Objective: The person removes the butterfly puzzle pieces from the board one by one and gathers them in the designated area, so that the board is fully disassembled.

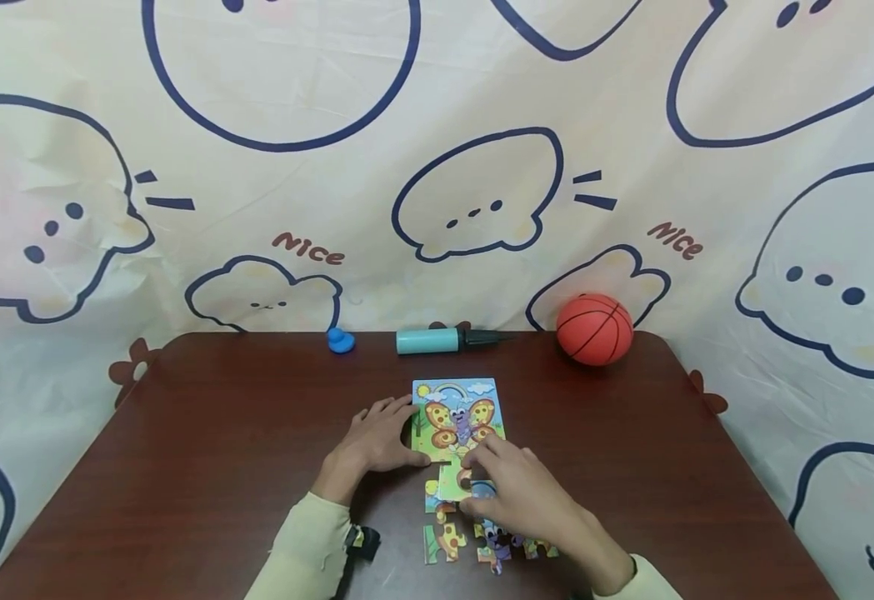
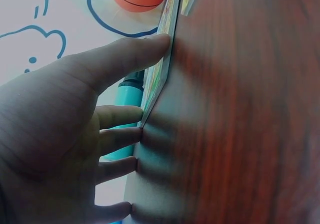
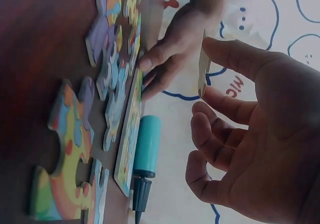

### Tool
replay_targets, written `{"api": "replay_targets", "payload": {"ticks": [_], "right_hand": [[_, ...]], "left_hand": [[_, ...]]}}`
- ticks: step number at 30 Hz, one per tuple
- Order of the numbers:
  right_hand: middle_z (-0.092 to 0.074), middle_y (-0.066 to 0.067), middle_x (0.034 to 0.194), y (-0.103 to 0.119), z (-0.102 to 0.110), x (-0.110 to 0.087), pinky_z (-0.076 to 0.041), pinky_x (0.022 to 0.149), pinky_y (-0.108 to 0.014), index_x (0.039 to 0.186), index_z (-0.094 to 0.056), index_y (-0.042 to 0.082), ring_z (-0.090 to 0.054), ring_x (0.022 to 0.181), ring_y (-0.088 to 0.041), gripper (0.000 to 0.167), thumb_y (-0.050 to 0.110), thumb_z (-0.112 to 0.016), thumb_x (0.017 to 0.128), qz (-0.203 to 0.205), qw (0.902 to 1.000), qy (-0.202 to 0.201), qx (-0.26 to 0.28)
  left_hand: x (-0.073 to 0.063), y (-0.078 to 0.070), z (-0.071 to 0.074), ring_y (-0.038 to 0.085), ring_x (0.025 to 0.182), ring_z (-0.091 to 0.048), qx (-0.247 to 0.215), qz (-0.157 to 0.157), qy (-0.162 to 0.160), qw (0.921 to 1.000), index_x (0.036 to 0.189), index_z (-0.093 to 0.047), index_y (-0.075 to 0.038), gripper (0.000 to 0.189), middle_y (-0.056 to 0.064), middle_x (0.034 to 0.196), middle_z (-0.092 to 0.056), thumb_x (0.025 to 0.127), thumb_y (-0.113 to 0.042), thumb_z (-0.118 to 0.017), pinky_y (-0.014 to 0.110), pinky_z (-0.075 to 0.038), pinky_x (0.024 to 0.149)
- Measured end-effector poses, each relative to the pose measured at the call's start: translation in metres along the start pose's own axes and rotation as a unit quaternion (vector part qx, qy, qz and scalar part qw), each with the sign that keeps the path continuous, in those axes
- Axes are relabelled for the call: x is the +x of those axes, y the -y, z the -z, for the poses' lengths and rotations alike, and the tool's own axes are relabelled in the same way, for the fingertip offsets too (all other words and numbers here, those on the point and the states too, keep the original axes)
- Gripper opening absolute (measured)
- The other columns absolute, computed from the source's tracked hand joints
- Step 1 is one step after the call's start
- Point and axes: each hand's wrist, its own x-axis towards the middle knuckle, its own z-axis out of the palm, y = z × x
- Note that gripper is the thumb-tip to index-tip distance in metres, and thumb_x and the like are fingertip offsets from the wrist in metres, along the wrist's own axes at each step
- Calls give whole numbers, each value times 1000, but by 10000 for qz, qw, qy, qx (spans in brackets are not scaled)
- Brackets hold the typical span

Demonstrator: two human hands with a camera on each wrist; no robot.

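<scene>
A square butterfly picture puzzle board (image 1: 457, 421) lies flat on the dark wooden table. My left hand (image 1: 377, 437) rests at its near left corner, thumb along the near edge and the other fingertips down at the left side; in the left wrist view these fingers (image 2: 120, 115) are nearly straight. Between thumb and index finger my right hand (image 1: 522, 492) pinches a light green puzzle piece (image 1: 451, 483), just off the board's near edge. The right wrist view shows this piece edge-on, raised above the table. Several loose puzzle pieces (image 1: 447, 542) lie below and partly behind the right hand.
Along the table's back edge stand a small blue rubber duck (image 1: 341, 340), a teal hand pump (image 1: 429, 341) with a black nozzle end, and a red toy basketball (image 1: 595, 329). A cartoon-printed cloth (image 1: 362, 200) hangs behind the brown table (image 1: 257, 433).
</scene>
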Motion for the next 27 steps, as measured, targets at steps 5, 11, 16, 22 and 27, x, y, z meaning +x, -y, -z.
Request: {"api": "replay_targets", "payload": {"ticks": [5,11,16,22,27], "right_hand": [[-56,12,102,3,-4,-12,-41,75,-33,109,-64,27,-49,87,-2,39,48,-76,79,114,9996,238,-39],[-53,15,100,7,-18,-28,-39,70,-28,107,-62,27,-47,86,0,40,50,-76,77,624,9973,107,-377],[-50,19,96,11,-27,-36,-38,69,-27,103,-60,31,-47,85,2,37,53,-75,78,936,9939,310,-496],[-51,19,97,17,-33,-41,-32,64,-20,101,-61,32,-47,84,4,33,54,-72,80,1344,9881,692,-289],[-52,19,95,20,-40,-42,-29,63,-19,103,-61,32,-45,81,6,24,44,-71,85,1464,9803,1230,-485]], "left_hand": [[0,-1,0,34,144,-28,12,-7,-5,10000,145,-45,-17,89,5,157,-34,73,-56,-77,63,-22,113],[0,0,0,34,144,-28,2,24,-29,10000,145,-45,-17,88,5,157,-35,72,-56,-77,63,-22,113],[0,-1,1,34,144,-29,-3,21,-59,10000,145,-45,-17,88,6,156,-36,72,-56,-77,63,-22,112],[1,-1,2,34,144,-29,-46,24,-37,10000,145,-45,-17,87,6,156,-36,73,-55,-77,62,-21,113],[0,-1,1,34,144,-29,-55,49,-17,10000,146,-45,-17,88,6,156,-36,73,-56,-76,62,-22,113]]}}
